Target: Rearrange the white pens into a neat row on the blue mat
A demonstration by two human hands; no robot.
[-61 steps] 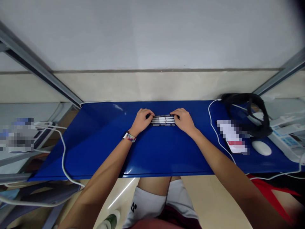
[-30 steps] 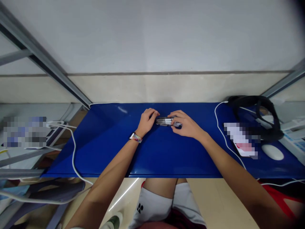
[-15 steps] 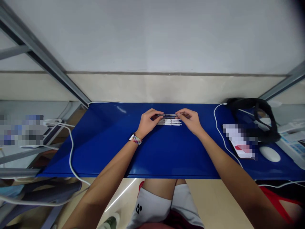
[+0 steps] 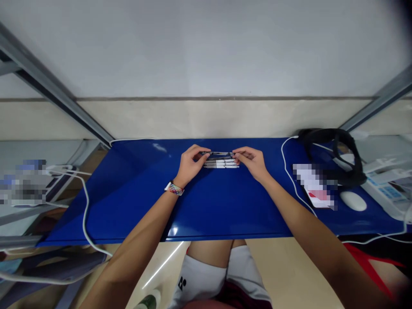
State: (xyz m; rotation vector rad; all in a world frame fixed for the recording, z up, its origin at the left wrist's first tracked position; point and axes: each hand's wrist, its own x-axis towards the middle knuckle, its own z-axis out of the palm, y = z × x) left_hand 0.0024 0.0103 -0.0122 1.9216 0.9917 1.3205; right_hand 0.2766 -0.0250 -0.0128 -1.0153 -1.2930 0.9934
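Several white pens (image 4: 222,164) lie side by side on the blue tabletop (image 4: 222,206), pointing left to right. Just beyond them, dark and clear pens (image 4: 222,153) span the gap between my hands. My left hand (image 4: 193,162) pinches their left ends between thumb and fingers, a patterned band on its wrist. At their right ends, my right hand (image 4: 252,161) is closed in a pinch, its thumb close to the white pens. How many dark pens are held is too small to tell.
At the right are a black headband-like device (image 4: 349,150), a blurred phone-like object (image 4: 313,186), a white mouse (image 4: 353,201) and a white cable (image 4: 291,176). Grey metal posts (image 4: 71,98) stand at both sides, before a pale wall.
The view has shifted slightly right. A gap now shows between the dark pens and the white row's nearest dark pen, and both hands remain at the pen ends.
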